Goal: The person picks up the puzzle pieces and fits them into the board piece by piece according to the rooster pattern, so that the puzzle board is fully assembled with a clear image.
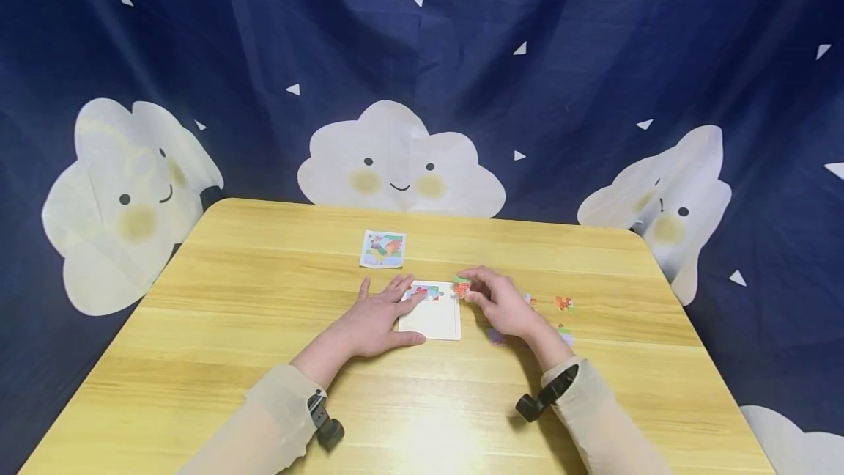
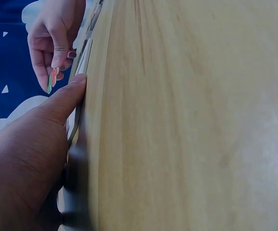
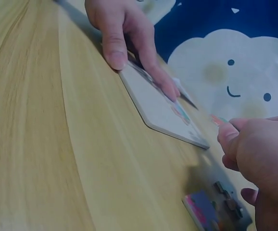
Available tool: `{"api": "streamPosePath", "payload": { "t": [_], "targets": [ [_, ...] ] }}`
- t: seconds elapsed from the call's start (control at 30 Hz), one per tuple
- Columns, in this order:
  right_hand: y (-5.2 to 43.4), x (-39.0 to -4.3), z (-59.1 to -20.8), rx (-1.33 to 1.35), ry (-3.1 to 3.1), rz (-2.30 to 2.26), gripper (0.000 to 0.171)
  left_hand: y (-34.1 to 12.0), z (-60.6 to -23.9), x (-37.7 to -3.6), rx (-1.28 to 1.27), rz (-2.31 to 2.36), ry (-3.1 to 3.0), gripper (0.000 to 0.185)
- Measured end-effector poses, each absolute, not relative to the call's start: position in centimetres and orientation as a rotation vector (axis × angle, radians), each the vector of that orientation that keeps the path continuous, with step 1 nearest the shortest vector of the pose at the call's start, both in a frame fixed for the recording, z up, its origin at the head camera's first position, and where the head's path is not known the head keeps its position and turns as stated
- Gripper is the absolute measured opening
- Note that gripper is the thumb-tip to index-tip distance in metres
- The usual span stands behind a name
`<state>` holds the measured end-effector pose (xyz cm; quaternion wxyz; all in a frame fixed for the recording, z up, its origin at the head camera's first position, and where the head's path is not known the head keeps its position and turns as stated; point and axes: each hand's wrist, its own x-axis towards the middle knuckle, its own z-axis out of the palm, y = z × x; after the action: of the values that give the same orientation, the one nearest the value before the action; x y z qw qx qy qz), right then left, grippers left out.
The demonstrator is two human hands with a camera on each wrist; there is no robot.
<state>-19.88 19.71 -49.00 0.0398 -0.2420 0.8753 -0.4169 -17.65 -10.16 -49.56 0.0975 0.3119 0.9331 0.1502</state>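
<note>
A square white puzzle tray (image 1: 431,323) lies on the table, with joined puzzle pieces (image 1: 431,293) along its top left. My left hand (image 1: 377,319) rests at the tray's left side, fingers spread; the thumb presses its near edge and the index fingertip touches the joined pieces. Between thumb and fingers, my right hand (image 1: 504,305) pinches a red and green puzzle piece (image 1: 461,286) at the tray's top right corner. In the left wrist view this piece (image 2: 54,79) is tilted up on edge, above the tray.
Several loose puzzle pieces (image 1: 563,303) lie right of the tray, some partly hidden under my right hand and forearm. Behind the tray sits a picture card (image 1: 383,250) showing a rooster. A dark blue curtain (image 1: 461,79) with clouds hangs beyond the table's far edge.
</note>
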Motion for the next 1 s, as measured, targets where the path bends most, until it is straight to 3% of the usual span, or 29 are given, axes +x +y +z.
{"api": "streamPosePath", "payload": {
  "t": [1.0],
  "targets": [
    [17.6,-20.3,-49.7,-0.885,2.783,-0.997,0.034,-10.1,-49.0,-17.6,0.921,0.407,2.789,0.090]
  ]
}}
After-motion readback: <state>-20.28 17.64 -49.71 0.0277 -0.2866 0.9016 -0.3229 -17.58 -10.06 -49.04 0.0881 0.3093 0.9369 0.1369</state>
